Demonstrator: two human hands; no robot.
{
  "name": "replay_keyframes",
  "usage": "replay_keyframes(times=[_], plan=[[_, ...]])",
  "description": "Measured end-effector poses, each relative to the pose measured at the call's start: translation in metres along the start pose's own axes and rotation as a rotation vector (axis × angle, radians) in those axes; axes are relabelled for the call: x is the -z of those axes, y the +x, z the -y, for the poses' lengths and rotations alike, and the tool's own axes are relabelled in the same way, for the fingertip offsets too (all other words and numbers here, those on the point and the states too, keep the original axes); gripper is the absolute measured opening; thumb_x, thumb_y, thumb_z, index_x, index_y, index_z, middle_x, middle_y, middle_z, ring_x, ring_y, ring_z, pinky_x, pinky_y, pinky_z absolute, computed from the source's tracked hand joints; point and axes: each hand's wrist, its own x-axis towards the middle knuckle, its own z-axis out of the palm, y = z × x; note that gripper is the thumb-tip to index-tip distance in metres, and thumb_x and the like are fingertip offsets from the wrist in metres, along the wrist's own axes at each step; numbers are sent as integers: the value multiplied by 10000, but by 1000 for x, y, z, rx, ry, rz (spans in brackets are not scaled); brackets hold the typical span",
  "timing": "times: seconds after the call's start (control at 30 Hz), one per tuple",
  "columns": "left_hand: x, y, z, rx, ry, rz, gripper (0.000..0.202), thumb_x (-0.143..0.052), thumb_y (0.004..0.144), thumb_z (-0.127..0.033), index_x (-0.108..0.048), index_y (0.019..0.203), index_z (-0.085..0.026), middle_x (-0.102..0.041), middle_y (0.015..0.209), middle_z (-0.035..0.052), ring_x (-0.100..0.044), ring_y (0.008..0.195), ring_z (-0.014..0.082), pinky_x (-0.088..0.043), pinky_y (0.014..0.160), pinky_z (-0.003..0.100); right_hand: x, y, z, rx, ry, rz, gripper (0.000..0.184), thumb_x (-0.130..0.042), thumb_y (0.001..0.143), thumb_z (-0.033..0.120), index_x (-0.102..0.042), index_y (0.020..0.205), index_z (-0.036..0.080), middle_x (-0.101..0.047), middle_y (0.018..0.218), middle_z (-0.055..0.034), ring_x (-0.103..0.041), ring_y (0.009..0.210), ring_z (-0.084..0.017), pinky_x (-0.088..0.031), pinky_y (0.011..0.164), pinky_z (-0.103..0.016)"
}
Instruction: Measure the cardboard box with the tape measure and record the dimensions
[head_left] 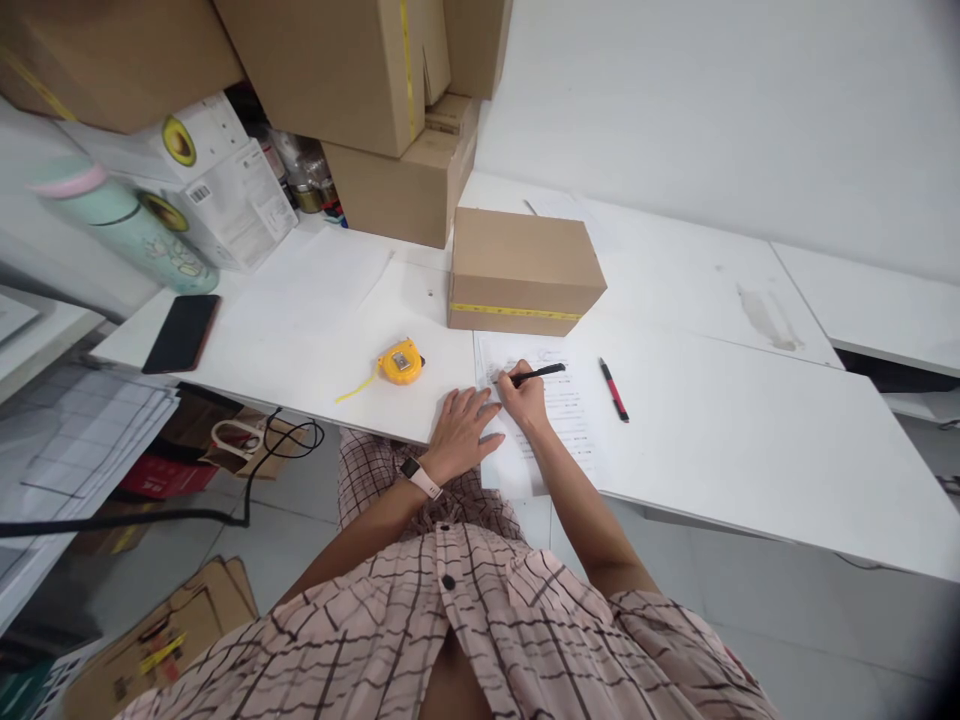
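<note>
"On the smooth white tabletop [705,420], what does the right hand [523,400] have?"

"A slim black pen [541,372]. That hand's grip is clamped on it, and its lower end slants down to the paper [504,468]."

"And the left hand [459,430]?"

"Laid flat at the paper's left edge, its grip apart, fingers a little spread and thumb over the sheet."

"Can you read the paper?"

"It's thin and flat with rows of dark print, too small to make out."

"What stands just beyond it?"

"A plain brown cardboard box [525,250], oblong and sharp-cornered, with a strip of yellow tape [517,311] whose marks I can't read."

"Other things nearby?"

"A rounded yellow tape measure [401,362] to the left, its ribbon partly out, and a red-and-black pen [613,390] to the right."

"Labels?"

"One white carton [236,215], far left, carries a barcode [199,193] and avocado pictures."
</note>
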Motion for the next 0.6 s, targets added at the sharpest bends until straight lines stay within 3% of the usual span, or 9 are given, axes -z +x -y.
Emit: replay_keyframes(times=[0.6], plan=[[-1,0,1,-5,-10,-9,480,-548,948,-455,-561,1355,-201,-471,1512,103,-378,1393,354,-223,1183,559,0,0,0,-16,-39,-12,212,-568,805,335,-420,686,239,-429,556,74,-412,544,-119,-341,575,-262]])
